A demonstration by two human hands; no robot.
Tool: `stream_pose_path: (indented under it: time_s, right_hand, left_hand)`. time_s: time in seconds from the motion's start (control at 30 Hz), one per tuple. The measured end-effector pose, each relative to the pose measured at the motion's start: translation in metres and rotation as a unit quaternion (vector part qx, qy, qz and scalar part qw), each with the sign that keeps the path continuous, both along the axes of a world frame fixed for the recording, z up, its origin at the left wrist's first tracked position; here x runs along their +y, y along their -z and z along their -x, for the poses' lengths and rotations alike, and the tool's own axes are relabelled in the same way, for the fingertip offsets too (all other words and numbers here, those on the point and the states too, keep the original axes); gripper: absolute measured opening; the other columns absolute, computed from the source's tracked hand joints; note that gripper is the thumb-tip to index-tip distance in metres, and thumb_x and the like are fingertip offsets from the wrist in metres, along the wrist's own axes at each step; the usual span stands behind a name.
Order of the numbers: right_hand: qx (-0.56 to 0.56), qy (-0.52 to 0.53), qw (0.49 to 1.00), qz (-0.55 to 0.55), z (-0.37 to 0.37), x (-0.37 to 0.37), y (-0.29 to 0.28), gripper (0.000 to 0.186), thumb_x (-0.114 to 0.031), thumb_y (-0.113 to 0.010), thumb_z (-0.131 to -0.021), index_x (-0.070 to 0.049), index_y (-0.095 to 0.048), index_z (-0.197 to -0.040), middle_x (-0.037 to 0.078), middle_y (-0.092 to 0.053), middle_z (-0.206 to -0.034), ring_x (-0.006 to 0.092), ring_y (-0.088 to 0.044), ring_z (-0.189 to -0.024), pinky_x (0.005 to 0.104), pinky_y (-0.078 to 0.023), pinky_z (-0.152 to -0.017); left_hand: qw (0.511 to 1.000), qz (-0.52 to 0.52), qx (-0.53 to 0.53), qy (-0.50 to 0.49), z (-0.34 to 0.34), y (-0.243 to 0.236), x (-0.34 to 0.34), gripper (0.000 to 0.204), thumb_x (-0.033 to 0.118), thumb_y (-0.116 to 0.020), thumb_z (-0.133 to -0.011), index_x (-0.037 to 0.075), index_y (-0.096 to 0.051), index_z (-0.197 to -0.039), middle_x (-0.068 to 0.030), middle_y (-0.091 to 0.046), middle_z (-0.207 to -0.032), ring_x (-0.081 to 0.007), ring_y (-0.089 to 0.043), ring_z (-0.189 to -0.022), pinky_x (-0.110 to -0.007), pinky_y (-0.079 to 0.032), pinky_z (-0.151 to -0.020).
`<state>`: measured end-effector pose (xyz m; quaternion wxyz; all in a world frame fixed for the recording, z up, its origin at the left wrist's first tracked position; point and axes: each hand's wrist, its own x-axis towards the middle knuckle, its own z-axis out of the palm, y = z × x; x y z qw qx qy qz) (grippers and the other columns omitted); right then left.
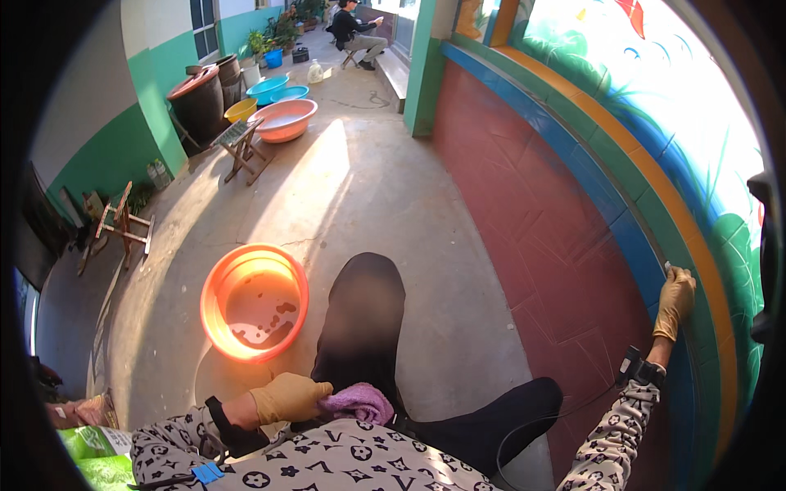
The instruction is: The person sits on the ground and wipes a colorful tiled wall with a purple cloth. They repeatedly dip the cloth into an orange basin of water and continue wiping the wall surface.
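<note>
My left hand (288, 398), in a tan glove, is closed at my lap with its fingers on a bunched purple cloth (362, 403). The cloth rests against my dark trouser leg, and part of it is covered by the hand. Out to the right, my right hand (676, 299), gloved alike, reaches to the painted wall ledge (630, 221). Its fingers are pinched together on a small whitish thing at the green band, too small to name. An orange basin (214, 304) with a little water and dark wet patches in it stands on the floor left of my knee.
A low red wall (524, 188) curves along the right. Folding stools (244, 151), a pink basin (286, 131), blue basins (270, 87) and a dark jar (196, 102) stand far left. A person (359, 37) sits at the back. A green-and-white bag (94, 454) lies at lower left.
</note>
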<state>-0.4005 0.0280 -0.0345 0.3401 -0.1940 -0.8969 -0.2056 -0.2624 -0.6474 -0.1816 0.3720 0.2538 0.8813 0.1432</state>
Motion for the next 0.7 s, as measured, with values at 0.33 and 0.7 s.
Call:
stream_pose_path:
  time_s: [0.33,0.7]
  right_hand:
    - [-0.054,-0.3,0.842,0.445,0.092,-0.165,0.098,0.022,-0.021,-0.063,-0.097,-0.002,-0.073,-0.101,0.002,-0.07,-0.088,0.0101,-0.064,-0.083,0.0265,-0.054,-0.069]
    - [-0.455,-0.381,0.357,0.721,0.212,-0.558,0.276,0.031,-0.023,-0.057,-0.1,0.002,-0.063,-0.118,0.005,-0.068,-0.1,0.0138,-0.067,-0.088,0.0293,-0.057,-0.081]
  left_hand:
    - [0.968,0.004,-0.247,0.048,0.055,0.053,-0.103,0.054,0.043,-0.077,-0.074,0.009,-0.067,-0.115,-0.0113,-0.07,-0.108,-0.0304,-0.066,-0.101,-0.041,-0.051,-0.085]
    - [0.713,-0.479,-0.082,-0.505,0.177,0.193,-0.117,0.083,0.042,-0.072,-0.088,0.01,-0.029,-0.151,-0.016,-0.048,-0.141,-0.0293,-0.051,-0.127,-0.043,-0.05,-0.098]
